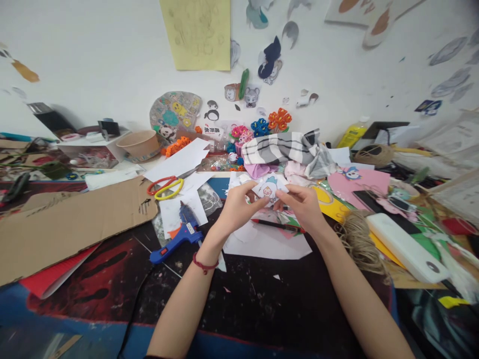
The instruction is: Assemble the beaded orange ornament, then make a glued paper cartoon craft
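Observation:
Between both hands is a small piece of white paper (270, 187) with a coloured cartoon figure in a light blue hood. My left hand (241, 205) pinches its left edge between thumb and fingers. On the other side, my right hand (300, 203) grips the right edge, its thumb on the drawing. Beneath the hands lie white paper sheets (267, 244) and a dark red-and-black pen (279, 226). A blue glue gun (177, 238) rests left of my left forearm.
Scissors (164, 188) with red and yellow handles lie on papers beside a large cardboard sheet (75, 219). At the right are a twine bundle (361, 239), a white power bank (407, 247) and pink paper (362, 184). A checked cloth (288, 149) lies behind.

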`<state>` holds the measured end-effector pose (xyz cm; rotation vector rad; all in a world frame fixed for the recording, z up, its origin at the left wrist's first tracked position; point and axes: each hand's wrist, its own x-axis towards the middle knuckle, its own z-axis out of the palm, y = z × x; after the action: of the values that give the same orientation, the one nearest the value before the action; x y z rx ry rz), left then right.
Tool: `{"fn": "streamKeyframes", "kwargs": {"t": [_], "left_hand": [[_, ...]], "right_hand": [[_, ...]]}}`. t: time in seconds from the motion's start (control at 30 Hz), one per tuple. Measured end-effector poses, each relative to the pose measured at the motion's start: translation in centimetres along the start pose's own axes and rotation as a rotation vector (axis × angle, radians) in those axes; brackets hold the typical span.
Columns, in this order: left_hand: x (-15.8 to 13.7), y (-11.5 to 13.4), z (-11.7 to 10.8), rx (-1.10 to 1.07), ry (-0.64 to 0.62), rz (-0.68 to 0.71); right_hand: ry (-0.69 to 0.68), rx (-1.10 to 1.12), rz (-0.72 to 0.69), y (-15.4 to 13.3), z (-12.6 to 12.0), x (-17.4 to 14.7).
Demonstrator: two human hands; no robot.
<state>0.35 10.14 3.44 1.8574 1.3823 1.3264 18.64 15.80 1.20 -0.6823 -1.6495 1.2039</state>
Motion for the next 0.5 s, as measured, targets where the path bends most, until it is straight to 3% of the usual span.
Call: {"fn": "streamKeyframes", "kwargs": {"t": [0.23, 0.5], "left_hand": [[0.0, 0.05, 0.49, 0.135, 0.114, -0.059], [-0.07, 0.08, 0.39, 0.132, -0.009, -0.086]], "right_hand": [[-0.098, -0.077, -0.001, -0.06, -0.03, -0.19], [-0.059, -0.091, -0.025, -0.2, -0.04, -0.1]]}}
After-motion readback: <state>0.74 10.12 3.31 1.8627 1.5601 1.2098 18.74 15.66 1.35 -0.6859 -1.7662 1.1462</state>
